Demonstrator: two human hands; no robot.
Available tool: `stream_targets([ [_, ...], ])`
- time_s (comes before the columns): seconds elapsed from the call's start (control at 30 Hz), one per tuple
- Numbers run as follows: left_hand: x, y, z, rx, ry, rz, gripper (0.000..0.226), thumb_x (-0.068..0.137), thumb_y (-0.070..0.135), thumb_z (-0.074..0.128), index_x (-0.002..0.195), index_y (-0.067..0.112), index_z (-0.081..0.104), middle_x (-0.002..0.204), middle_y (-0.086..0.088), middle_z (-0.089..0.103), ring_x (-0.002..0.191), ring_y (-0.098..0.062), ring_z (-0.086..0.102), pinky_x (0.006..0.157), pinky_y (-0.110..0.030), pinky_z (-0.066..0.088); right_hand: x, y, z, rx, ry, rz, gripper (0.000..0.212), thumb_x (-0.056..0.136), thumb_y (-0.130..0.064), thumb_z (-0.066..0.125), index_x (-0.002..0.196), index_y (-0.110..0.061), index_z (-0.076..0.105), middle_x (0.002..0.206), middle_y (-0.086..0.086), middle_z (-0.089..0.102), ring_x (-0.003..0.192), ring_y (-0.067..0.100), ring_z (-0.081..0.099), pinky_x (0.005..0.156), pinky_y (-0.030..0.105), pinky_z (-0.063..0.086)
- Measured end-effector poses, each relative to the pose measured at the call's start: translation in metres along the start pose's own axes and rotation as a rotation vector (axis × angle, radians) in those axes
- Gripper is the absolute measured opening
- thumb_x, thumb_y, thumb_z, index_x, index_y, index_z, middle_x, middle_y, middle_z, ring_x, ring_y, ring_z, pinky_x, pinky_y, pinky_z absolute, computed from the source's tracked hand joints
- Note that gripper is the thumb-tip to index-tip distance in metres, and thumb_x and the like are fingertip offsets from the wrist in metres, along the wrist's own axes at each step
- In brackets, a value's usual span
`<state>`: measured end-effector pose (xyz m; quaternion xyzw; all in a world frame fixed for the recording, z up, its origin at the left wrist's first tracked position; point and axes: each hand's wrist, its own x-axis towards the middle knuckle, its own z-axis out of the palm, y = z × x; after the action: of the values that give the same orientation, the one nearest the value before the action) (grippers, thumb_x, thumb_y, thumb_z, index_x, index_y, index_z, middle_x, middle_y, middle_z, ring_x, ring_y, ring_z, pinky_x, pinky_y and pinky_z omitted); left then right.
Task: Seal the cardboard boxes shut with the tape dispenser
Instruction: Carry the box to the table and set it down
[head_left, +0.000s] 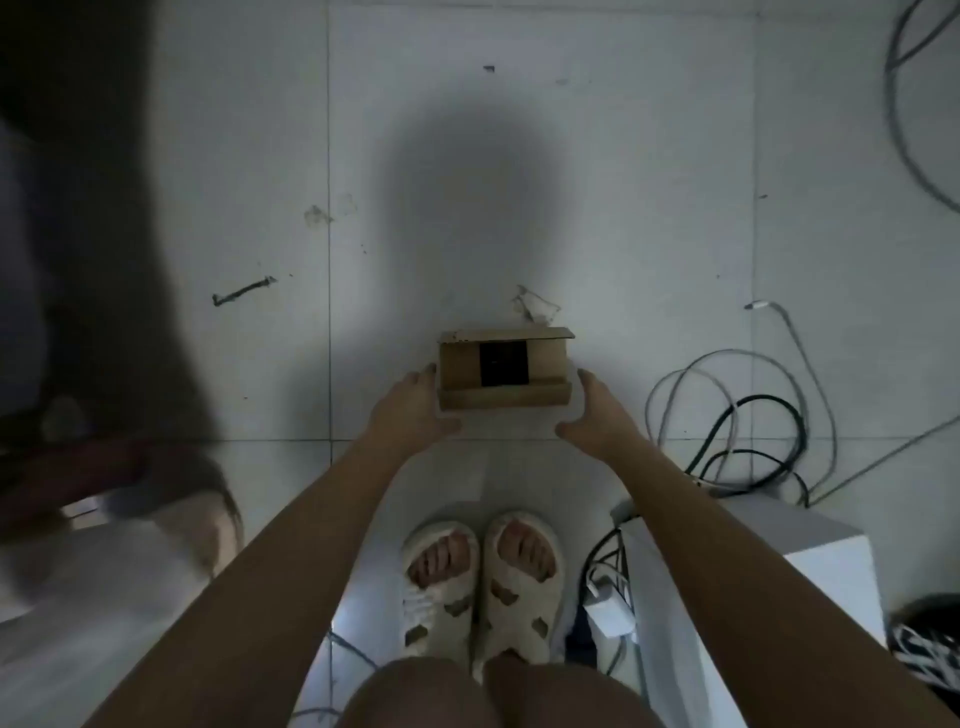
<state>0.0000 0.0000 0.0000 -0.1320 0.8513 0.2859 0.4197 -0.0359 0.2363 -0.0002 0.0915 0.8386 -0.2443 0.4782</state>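
Down on the tiled floor (519, 156) sits a small cardboard box (503, 370), and I take it as the landmark. Its flaps are open, and something dark shows inside, too dim to name. The person stands just behind the box, feet in pale slippers (483, 587), and reaches both bare arms down to it. The left hand (415, 408) is at the left wall of the box, fingers straight and held together, the fingertips touching or nearly touching the cardboard; I cannot tell which. The right hand (592, 410) is just beside the right wall, fingers also straight and together, thumb stretched toward the box, with a thin gap that may or may not be closed. A crumpled scrap of clear tape or film (537, 306) lies just beyond the box. To the right of the box, loops of grey and black cables (727, 415) lie on the floor. A dark streak (243, 291) marks the tile well to the left of the box.
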Motion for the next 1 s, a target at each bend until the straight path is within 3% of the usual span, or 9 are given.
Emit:
stream_targets([
  [0.1,0.010,-0.001,0.004,-0.084,-0.007,0.009,0.085,0.080,0.034,0.072,0.148,0.017,0.024,0.143,-0.012,0.039,0.127,-0.027,0.041,0.101,-0.038,0.039,0.011,-0.003,0.006,0.152,0.034,-0.079,0.082,0.077,-0.009,0.067,0.146,-0.020,0.024,0.129,-0.001,0.049,0.119,0.021,0.047,0.086,0.028,0.047],
  [0.17,0.009,0.001,0.003,-0.098,-0.011,-0.020,0.078,0.080,0.033,0.071,0.145,0.018,0.031,0.139,-0.011,0.042,0.124,-0.027,0.043,0.099,-0.039,0.040,0.013,-0.008,0.008,0.231,0.050,-0.107,0.074,0.077,-0.005,0.067,0.141,-0.023,0.035,0.103,-0.014,0.052,0.101,0.014,0.052,0.069,0.018,0.042],
  [0.27,-0.006,0.004,-0.006,0.033,-0.003,-0.016,0.075,0.079,0.036,0.072,0.142,0.015,0.036,0.138,-0.010,0.044,0.122,-0.027,0.044,0.096,-0.040,0.042,0.001,-0.019,0.001,0.223,0.061,-0.106,0.064,0.077,-0.006,0.065,0.135,-0.023,0.043,0.090,-0.018,0.053,0.093,0.015,0.055,0.072,0.025,0.041],
  [0.47,-0.056,0.021,-0.041,0.023,0.022,-0.051,0.075,0.076,0.040,0.075,0.138,0.014,0.042,0.137,-0.008,0.044,0.120,-0.026,0.046,0.094,-0.037,0.043,-0.051,-0.052,-0.033,0.192,0.080,-0.156,0.050,0.079,-0.013,0.067,0.125,-0.020,0.050,0.083,-0.023,0.052,0.082,0.007,0.053,0.066,0.021,0.041],
  [0.57,-0.084,0.034,-0.068,-0.058,0.054,-0.072,0.074,0.074,0.040,0.077,0.135,0.016,0.044,0.135,-0.009,0.046,0.120,-0.026,0.047,0.096,-0.039,0.043,-0.082,-0.078,-0.057,0.207,0.054,-0.186,0.048,0.079,-0.017,0.070,0.124,-0.019,0.052,0.095,-0.011,0.058,0.095,0.014,0.056,0.079,0.031,0.048],
  [0.7,-0.121,0.058,-0.113,-0.235,0.130,-0.091,0.073,0.072,0.041,0.079,0.131,0.009,0.050,0.126,-0.011,0.054,0.112,-0.027,0.054,0.093,-0.041,0.047,-0.129,-0.110,-0.092,0.263,0.067,-0.179,0.048,0.079,-0.028,0.072,0.123,-0.024,0.053,0.097,-0.012,0.051,0.090,0.005,0.045,0.066,0.016,0.039],
  [0.83,-0.155,0.083,-0.157,-0.358,0.184,-0.119,0.068,0.074,0.047,0.075,0.126,0.007,0.054,0.110,-0.006,0.062,0.096,-0.023,0.058,0.081,-0.033,0.048,-0.174,-0.141,-0.128,0.315,0.081,-0.140,0.052,0.080,-0.047,0.067,0.123,-0.021,0.052,0.105,-0.010,0.047,0.095,0.007,0.043,0.081,0.023,0.035],
  [1.0,-0.211,0.117,-0.220,-0.457,0.193,-0.103,0.072,0.080,0.054,0.065,0.135,0.010,0.048,0.126,-0.009,0.057,0.113,-0.026,0.055,0.089,-0.031,0.043,-0.241,-0.193,-0.176,0.339,0.079,-0.124,0.049,0.084,-0.056,0.057,0.113,-0.018,0.050,0.108,-0.002,0.057,0.093,0.014,0.054,0.081,0.026,0.039],
])
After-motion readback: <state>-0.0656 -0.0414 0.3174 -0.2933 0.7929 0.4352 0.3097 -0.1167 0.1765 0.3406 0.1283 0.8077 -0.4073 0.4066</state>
